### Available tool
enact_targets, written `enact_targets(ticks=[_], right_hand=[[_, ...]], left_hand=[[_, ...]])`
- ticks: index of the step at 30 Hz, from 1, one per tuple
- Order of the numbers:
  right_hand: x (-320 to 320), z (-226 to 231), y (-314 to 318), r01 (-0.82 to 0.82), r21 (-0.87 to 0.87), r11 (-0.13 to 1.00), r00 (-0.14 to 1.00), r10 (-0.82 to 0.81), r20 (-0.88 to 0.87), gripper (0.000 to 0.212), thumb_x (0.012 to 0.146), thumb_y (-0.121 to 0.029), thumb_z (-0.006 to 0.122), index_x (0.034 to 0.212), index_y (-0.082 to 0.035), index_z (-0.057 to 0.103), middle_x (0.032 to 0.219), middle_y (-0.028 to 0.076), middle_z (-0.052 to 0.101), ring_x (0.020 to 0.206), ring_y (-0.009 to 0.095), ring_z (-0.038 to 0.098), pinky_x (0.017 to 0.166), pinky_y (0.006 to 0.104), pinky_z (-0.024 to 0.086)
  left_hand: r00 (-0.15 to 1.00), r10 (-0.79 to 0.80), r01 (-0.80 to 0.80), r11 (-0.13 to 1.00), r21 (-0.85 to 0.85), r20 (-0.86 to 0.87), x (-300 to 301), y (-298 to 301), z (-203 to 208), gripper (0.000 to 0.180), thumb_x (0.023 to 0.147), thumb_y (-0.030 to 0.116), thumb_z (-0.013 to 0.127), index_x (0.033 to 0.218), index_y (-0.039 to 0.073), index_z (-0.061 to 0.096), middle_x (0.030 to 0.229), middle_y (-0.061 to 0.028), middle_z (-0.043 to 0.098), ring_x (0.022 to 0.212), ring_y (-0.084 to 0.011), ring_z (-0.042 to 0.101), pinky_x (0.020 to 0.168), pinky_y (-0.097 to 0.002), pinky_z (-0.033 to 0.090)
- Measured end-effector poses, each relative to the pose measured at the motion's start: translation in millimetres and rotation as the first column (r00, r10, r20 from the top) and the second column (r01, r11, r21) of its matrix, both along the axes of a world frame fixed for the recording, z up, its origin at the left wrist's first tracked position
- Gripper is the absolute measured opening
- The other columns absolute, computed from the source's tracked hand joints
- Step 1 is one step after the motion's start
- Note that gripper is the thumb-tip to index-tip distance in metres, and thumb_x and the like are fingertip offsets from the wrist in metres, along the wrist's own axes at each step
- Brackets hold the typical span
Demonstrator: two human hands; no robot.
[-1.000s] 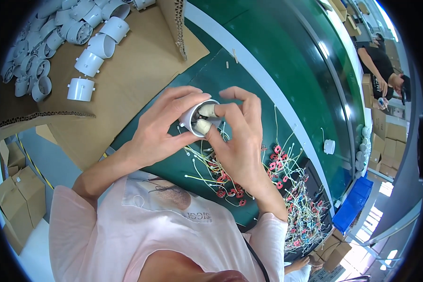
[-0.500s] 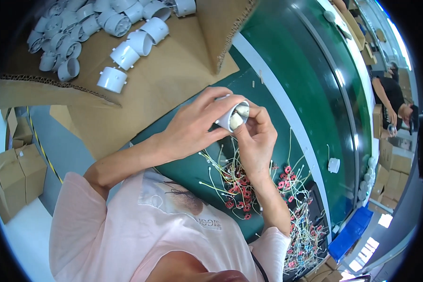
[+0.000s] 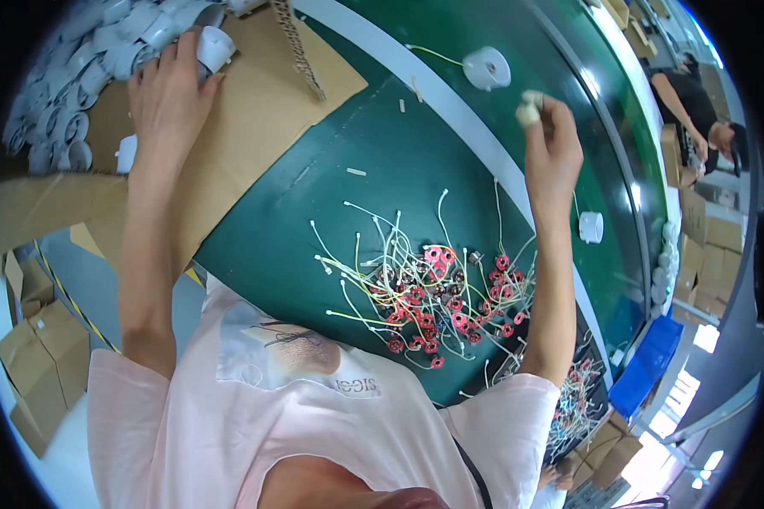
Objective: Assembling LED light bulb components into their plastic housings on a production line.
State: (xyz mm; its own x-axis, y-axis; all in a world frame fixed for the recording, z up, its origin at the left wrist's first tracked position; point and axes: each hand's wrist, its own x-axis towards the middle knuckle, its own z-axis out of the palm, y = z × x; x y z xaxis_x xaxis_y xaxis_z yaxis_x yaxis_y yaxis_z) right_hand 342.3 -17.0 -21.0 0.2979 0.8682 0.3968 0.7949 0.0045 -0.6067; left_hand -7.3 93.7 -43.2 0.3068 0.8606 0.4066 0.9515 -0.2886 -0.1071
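Note:
My left hand [image 3: 171, 106] reaches into the cardboard box at the upper left. Its fingers and thumb close around a white cylindrical plastic housing [image 3: 217, 49] at the edge of a pile of similar ones. Over the green conveyor belt, my right hand [image 3: 553, 144] is half curled, with pale covers on the thumb and a fingertip. I see nothing held in it. Just beyond its fingertips, apart from them, lies another white housing [image 3: 487, 68] with a yellowish wire trailing left.
Red round parts with thin wires [image 3: 429, 310] lie heaped on the green work surface [image 3: 289, 246]. A black tray [image 3: 586, 373] of coloured wired parts is at the right. One more housing [image 3: 591, 227] sits on the belt. A blue bin [image 3: 645, 365] and a co-worker [image 3: 696, 110] are farther right.
Both hands have parted from the housing they held together. It appears to lie on the belt now. My left hand has moved into the box onto another housing; my right has moved right.

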Motion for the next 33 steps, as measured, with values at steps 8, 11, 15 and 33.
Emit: enact_targets(ticks=[8, 11, 15, 33], right_hand=[[-16, 16, -135, -0.070, -0.555, 0.829, 0.998, 0.052, -0.048, 0.023, 0.078, 0.003, 0.060, 0.100, -0.001, 0.060, 0.082, 0.008, 0.060, 0.068, 0.016, 0.058, 0.061, 0.0279, 0.046], [-14, 9, -150, -0.055, -0.593, 0.803, 0.997, 0.080, 0.016, 0.026, 0.076, 0.003, 0.061, 0.102, -0.002, 0.060, 0.081, 0.008, 0.058, 0.065, 0.019, 0.057, 0.060, 0.0300, 0.046], [-16, 15, -163, -0.117, -0.599, 0.792, 0.962, 0.240, 0.129, 0.028, 0.076, 0.002, 0.062, 0.103, -0.004, 0.060, 0.079, 0.008, 0.057, 0.063, 0.021, 0.057, 0.059, 0.0321, 0.045], [-68, 48, -121, -0.178, 0.002, 0.984, 0.705, 0.129, -0.698, 0.025, 0.086, -0.011, 0.057, 0.106, -0.001, 0.045, 0.090, 0.022, 0.061, 0.055, 0.018, 0.059, 0.048, 0.0242, 0.049]], left_hand=[[0.823, -0.565, 0.567, 0.808, -0.158, 0.060, 65, -84, 12, 0.056, 0.069, 0.004, 0.062, 0.123, 0.011, 0.050, 0.104, -0.0107, 0.051, 0.096, -0.0272, 0.050, 0.088, -0.0415, 0.038], [0.745, -0.645, 0.666, 0.703, -0.248, 0.172, 82, -103, 5, 0.055, 0.069, 0.002, 0.062, 0.122, 0.011, 0.050, 0.104, -0.0104, 0.050, 0.093, -0.0276, 0.050, 0.088, -0.0408, 0.039], [0.662, -0.690, 0.749, 0.601, -0.278, 0.293, 93, -114, 6, 0.057, 0.068, 0.004, 0.064, 0.122, 0.011, 0.050, 0.108, -0.0105, 0.050, 0.090, -0.0267, 0.050, 0.085, -0.0391, 0.041], [0.469, -0.090, 0.833, 0.375, -0.406, 0.879, 52, -106, 16, 0.061, 0.067, 0.000, 0.069, 0.123, 0.005, 0.044, 0.112, -0.0075, 0.051, 0.102, -0.0221, 0.052, 0.088, -0.0313, 0.043]])
